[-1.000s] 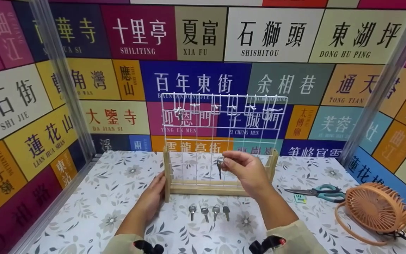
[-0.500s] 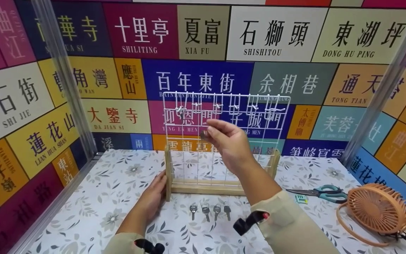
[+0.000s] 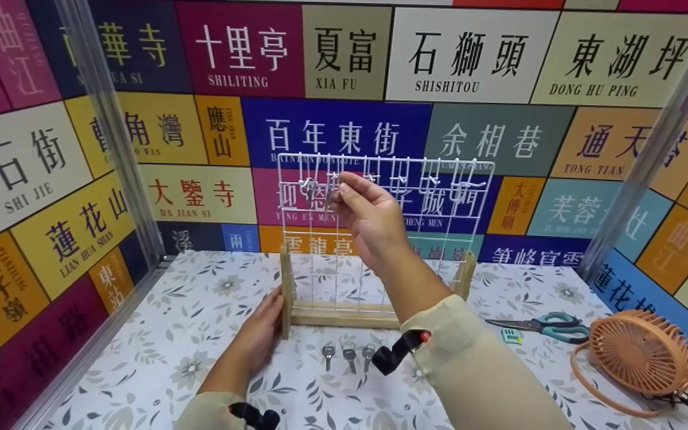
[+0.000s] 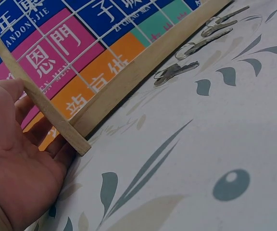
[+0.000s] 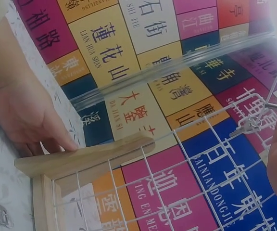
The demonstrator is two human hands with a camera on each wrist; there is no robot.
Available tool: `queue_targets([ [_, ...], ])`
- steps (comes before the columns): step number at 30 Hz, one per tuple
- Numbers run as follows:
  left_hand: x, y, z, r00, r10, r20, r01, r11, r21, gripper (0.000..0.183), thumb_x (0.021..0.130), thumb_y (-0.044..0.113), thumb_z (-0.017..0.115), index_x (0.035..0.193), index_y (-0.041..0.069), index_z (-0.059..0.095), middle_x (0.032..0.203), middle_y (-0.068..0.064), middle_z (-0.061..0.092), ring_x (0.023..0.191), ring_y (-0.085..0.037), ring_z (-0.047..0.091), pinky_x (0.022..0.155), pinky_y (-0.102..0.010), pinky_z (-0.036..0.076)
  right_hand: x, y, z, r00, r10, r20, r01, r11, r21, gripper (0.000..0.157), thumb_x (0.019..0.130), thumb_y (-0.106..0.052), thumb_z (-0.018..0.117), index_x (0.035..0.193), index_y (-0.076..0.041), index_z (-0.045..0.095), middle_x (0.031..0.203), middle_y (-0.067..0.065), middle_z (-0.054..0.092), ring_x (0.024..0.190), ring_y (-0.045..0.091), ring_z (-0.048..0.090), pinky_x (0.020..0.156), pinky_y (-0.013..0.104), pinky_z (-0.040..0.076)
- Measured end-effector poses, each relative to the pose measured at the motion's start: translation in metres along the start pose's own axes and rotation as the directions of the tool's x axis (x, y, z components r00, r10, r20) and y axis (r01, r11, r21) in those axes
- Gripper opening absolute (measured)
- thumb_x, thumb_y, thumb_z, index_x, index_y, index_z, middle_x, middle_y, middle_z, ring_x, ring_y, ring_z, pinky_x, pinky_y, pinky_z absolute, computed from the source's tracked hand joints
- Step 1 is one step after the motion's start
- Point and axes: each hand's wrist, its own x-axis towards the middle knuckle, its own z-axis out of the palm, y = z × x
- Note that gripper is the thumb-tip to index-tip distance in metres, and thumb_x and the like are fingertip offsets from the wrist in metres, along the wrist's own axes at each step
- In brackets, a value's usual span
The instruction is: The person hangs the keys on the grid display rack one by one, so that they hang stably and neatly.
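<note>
A white wire grid rack [image 3: 359, 216] on a wooden base [image 3: 344, 318] stands on the table, with a row of hooks near its top. My right hand [image 3: 374, 224] pinches a key [image 3: 330, 200] by its upper end, right at the second hook from the left. One key [image 5: 248, 125] hangs from the leftmost hook. My left hand [image 3: 265, 325] holds the rack's left wooden upright [image 4: 47, 103], thumb and fingers around it. In front of the base lie several keys with rings [image 4: 169, 73]; in the head view the right wrist camera partly covers their row.
Teal-handled scissors [image 3: 550, 326] lie right of the rack, beside a small green-and-white item [image 3: 511, 336]. An orange fan [image 3: 639, 358] sits at the far right. Patterned sign panels [image 3: 481, 54] rise behind the floral table cover [image 3: 218, 310].
My right hand has risen and moved left with the key, from low before the grid up to the second hook. My left hand has stayed on the upright.
</note>
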Motion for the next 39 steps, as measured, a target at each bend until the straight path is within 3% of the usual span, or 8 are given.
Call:
queue_targets([
  [11, -0.002, 0.003, 0.0, 1.0, -0.011, 0.006, 0.011, 1.0, 0.006, 0.058, 0.11, 0.059, 0.049, 0.165, 0.045, 0.037, 0.178, 0.005, 0.031, 0.168, -0.025, 0.022, 0.138, -0.051, 0.014, 0.005, 0.002, 0.007, 0.998, 0.003, -0.067, -0.003, 1.0, -0.006, 0.027, 0.105, -0.005, 0.067, 0.131, 0.001, 0.072, 0.118, 0.015, 0.071, 0.098, 0.019, 0.073, 0.096, 0.028, 0.065],
  [19, -0.002, 0.002, -0.001, 1.0, -0.009, 0.006, 0.009, 1.0, 0.016, 0.058, 0.11, 0.058, 0.048, 0.165, 0.045, 0.036, 0.178, 0.004, 0.031, 0.168, -0.026, 0.022, 0.138, -0.051, 0.015, 0.006, 0.008, 0.001, 0.995, 0.002, -0.095, -0.004, 1.0, -0.017, 0.025, 0.104, -0.004, 0.067, 0.128, 0.001, 0.072, 0.114, 0.013, 0.071, 0.096, 0.018, 0.074, 0.095, 0.028, 0.065],
  [28, 0.0, 0.002, 0.0, 0.999, -0.033, -0.013, 0.034, 0.999, 0.031, 0.057, 0.109, 0.06, 0.049, 0.163, 0.048, 0.038, 0.177, 0.005, 0.033, 0.168, -0.027, 0.023, 0.138, -0.054, 0.014, -0.016, 0.02, -0.044, 0.995, 0.03, -0.097, -0.041, 0.993, -0.108, 0.028, 0.103, 0.0, 0.067, 0.13, 0.004, 0.068, 0.108, 0.008, 0.071, 0.099, 0.019, 0.073, 0.099, 0.03, 0.064],
  [39, -0.001, 0.001, -0.001, 0.999, -0.037, -0.013, 0.038, 0.999, 0.031, 0.058, 0.107, 0.064, 0.049, 0.162, 0.05, 0.038, 0.177, 0.009, 0.031, 0.168, -0.023, 0.022, 0.138, -0.051, 0.015, -0.061, 0.033, -0.116, 0.997, 0.069, -0.045, -0.077, 0.971, -0.227, 0.02, 0.102, 0.005, 0.066, 0.119, 0.002, 0.074, 0.1, 0.006, 0.075, 0.092, 0.019, 0.074, 0.09, 0.03, 0.066],
])
